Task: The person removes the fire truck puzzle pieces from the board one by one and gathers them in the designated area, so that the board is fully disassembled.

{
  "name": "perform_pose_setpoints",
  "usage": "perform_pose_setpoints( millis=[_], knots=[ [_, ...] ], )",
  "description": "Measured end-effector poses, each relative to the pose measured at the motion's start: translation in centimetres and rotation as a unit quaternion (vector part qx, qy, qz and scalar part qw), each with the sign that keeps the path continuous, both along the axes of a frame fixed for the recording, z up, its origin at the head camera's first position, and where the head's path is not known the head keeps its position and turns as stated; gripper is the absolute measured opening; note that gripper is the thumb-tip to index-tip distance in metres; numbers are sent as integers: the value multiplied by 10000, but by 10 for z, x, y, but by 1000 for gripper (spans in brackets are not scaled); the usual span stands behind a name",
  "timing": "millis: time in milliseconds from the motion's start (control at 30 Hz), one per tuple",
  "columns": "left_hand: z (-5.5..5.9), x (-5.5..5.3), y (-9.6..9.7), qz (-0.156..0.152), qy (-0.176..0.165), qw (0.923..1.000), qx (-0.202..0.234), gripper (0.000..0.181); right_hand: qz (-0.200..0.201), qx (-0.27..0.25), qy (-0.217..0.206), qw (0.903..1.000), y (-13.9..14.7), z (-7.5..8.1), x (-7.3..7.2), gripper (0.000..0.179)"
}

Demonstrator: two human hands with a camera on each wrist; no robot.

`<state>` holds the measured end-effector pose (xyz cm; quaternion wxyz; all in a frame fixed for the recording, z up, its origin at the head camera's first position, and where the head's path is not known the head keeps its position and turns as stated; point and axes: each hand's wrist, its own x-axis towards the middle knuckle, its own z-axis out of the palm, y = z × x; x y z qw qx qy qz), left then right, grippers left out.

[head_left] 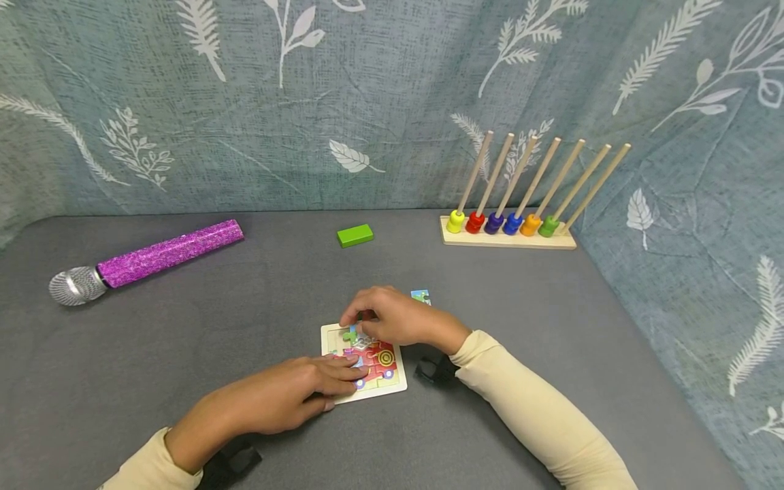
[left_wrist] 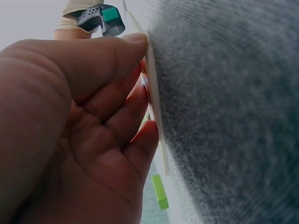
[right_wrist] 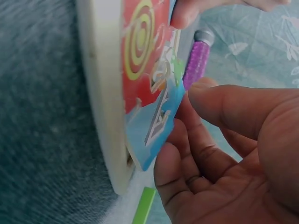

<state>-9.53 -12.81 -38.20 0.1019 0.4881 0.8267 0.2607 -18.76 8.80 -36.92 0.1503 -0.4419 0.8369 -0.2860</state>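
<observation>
A wooden jigsaw puzzle tray (head_left: 399, 385) with a picture of a red vehicle lies on the grey table. My left hand (head_left: 294, 395) rests on its lower left part, fingers stretched over the pieces and thumb at the tray's edge (left_wrist: 155, 100). At the far side of the tray, my right hand (head_left: 395, 316) pinches a blue puzzle piece (right_wrist: 156, 133) between thumb and fingers. That piece sits tilted, its outer edge raised above the wooden rim (right_wrist: 100, 93). A green part (head_left: 350, 336) shows near the right fingertips.
Behind the right hand lies a loose puzzle piece (head_left: 420, 295). Farther back are a green block (head_left: 355, 235) and a wooden peg stand (head_left: 508, 238) with coloured beads. A purple glittery microphone (head_left: 171, 254) lies at the left. A patterned curtain (head_left: 245, 136) hangs behind the table.
</observation>
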Motion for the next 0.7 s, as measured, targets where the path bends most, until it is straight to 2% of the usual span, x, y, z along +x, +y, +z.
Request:
perform_pose_setpoints(
  millis=[167,400,700],
  knots=[
    [-1,-1,0,-46,37,10000,43,37,5,-2,-68,10000,1,-2,1,23],
    [0,0,-1,-9,-103,9999,29,38,-21,60,178,9998,0,-3,1,23],
    [-1,-1,0,-30,9,9999,110,37,24,-192,-282,9994,2,-5,-1,20]
  ],
)
